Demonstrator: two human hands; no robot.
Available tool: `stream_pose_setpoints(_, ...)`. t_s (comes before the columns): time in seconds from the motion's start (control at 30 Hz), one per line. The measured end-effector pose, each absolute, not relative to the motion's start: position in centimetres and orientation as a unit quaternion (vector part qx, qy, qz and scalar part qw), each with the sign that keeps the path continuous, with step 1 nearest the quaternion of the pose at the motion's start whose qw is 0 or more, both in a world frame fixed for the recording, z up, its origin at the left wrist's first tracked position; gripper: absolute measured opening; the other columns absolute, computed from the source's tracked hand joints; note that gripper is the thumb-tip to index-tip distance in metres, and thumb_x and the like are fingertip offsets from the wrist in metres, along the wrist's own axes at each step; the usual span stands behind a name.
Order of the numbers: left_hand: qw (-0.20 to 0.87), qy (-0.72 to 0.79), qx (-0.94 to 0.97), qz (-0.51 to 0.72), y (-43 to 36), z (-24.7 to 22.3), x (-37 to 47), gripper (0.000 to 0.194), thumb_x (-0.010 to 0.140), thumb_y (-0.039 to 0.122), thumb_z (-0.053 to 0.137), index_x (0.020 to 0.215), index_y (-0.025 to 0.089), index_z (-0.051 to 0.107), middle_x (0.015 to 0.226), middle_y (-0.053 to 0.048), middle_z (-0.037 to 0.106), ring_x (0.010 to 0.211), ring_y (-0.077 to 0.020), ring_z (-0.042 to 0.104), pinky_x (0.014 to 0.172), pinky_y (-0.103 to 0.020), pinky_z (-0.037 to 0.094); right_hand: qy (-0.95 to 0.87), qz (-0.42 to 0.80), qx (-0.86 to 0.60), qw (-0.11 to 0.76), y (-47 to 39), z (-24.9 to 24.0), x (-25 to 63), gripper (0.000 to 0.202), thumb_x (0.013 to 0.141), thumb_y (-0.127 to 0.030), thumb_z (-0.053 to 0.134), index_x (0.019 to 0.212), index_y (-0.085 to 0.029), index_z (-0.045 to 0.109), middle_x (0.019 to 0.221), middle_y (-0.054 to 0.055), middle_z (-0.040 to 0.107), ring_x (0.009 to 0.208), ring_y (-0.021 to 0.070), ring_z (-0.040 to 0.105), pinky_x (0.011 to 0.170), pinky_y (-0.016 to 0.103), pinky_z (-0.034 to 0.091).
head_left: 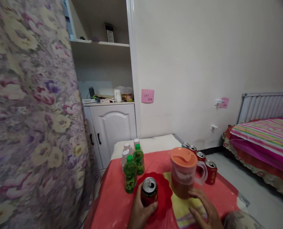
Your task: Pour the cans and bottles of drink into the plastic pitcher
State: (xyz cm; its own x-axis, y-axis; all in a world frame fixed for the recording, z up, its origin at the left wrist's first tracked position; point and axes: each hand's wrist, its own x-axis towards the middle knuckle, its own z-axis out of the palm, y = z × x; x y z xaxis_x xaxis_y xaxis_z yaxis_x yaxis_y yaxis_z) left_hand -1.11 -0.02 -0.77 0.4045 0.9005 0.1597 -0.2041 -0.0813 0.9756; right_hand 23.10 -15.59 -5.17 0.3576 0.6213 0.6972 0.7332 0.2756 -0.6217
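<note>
Red plastic cloth covers the desk (112, 203); left hand (140, 213) wraps its grip around an opened red drink can (149, 191), right hand (204, 208) lies open, fingertips touching the orange-lidded plastic jug (183, 173).

left hand (140, 212): bare, no sleeve | right hand (204, 210): bare; possibly grey patterned cuff

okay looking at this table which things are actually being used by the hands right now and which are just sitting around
In hand:
- red can, upright on the red scalloped mat, left hand wrapped around it
- orange-lidded pitcher, right hand touching its base
- yellow cloth under the pitcher

Lying about:
- green-capped bottles
- white-capped bottles
- four red cans behind the pitcher
</note>
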Motion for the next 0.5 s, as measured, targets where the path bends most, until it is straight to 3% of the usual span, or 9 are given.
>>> stream_pose_setpoints(0.27, 0.62, 0.241, 0.614, 0.425, -0.6, -0.3, -1.4, 0.09, 0.053, 0.047, 0.091, 0.132, 0.019, 0.057, 0.136, -0.018, 0.066, 0.133, -0.041, 0.055, 0.115, -0.051, 0.039, -0.645, 0.174, -0.548, 0.503, -9.2, -3.9, 17.7, 0.068, 0.076, -0.047, 0.078, 0.137, -0.023, 0.061, 0.139, 0.017, 0.064, 0.131, 0.0372, 0.058, 0.11, 0.051, 0.047)
stream_pose_setpoints(0.5, 0.624, 0.226, 0.622, 0.416, 0.0, -1.1, -1.3, 0.09, 0.054, 0.049, 0.091, 0.132, 0.019, 0.057, 0.14, -0.019, 0.063, 0.136, -0.0424, 0.051, 0.118, -0.053, 0.035, -0.632, 0.259, -0.515, 0.518, -7.1, -3.5, 16.9, 0.074, 0.068, -0.046, 0.082, 0.135, -0.021, 0.06, 0.139, 0.019, 0.063, 0.13, 0.0385, 0.057, 0.112, 0.052, 0.044)
